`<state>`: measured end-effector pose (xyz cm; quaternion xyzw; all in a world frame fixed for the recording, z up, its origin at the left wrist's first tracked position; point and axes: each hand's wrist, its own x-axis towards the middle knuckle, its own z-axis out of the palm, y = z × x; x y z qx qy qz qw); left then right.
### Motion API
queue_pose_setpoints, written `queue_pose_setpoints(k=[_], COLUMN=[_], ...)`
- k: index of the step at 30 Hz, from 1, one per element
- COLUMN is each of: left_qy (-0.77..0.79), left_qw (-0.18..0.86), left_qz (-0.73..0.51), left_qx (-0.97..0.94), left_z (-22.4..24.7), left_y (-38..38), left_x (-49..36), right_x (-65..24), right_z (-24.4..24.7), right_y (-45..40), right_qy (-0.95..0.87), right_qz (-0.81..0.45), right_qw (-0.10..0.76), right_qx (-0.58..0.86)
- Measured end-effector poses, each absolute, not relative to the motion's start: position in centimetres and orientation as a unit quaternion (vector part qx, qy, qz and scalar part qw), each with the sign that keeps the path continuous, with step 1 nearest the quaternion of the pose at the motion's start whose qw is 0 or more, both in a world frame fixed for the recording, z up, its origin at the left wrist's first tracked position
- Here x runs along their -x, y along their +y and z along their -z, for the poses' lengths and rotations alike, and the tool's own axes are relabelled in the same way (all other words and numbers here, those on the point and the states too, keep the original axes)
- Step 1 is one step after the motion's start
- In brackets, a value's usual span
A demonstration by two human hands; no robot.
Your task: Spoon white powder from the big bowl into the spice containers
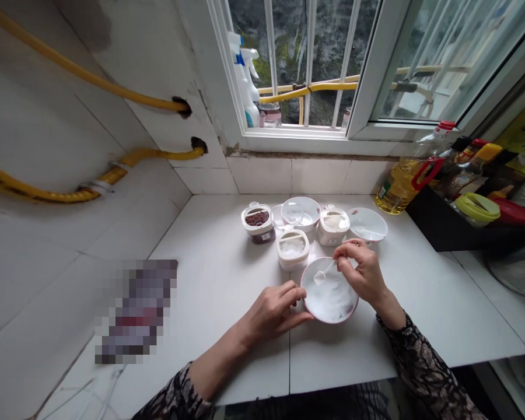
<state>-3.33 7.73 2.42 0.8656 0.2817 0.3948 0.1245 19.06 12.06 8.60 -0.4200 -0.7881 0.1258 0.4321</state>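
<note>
A bowl (332, 300) with a pink rim stands on the white counter and holds white granular stuff. My left hand (273, 309) grips its left edge, fingers at the rim and thumb low on the side. Above the bowl's upper right, my right hand (361, 268) pinches a small white spoon (321, 276), its head over the white contents. Just behind sits an open jar of white granules (293, 248). A jar with dark reddish-brown contents (258, 220) is farther left, and another pale-filled jar (333, 224) is behind the bowl.
Two more bowls (305, 212) (367, 224) stand at the back. An oil bottle (398, 184) and a black box (429, 219) of condiments are at the right. A blurred dark item (140, 312) lies left. The counter's front edge is near my body.
</note>
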Motion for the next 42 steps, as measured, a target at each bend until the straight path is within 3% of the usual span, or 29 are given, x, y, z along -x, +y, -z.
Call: queue_pose_setpoints(k=[7, 21, 35, 42], left_qy=[0.278, 0.275, 0.275, 0.275], left_qw=[0.132, 0.13, 0.126, 0.115], left_qz=[-0.394, -0.401, -0.398, -0.402], left_qx=[-0.866, -0.864, -0.866, -0.866], left_z=[-2.3, -2.3, -2.5, -2.3], left_y=[7.7, 7.8, 7.8, 7.8], left_x=[3.3, 3.4, 3.3, 3.3], right_x=[-18.2, -18.8, -19.1, -17.9], right_z=[-7.3, -8.4, -8.2, -8.5], right_y=[11.9, 12.0, 12.8, 12.9], right_qy=[-0.839, -0.645, -0.552, -0.54], right_qz=[-0.197, -0.427, -0.517, -0.457], right_qw=[0.325, 0.387, 0.431, 0.528], right_qx=[0.39, 0.502, 0.491, 0.47])
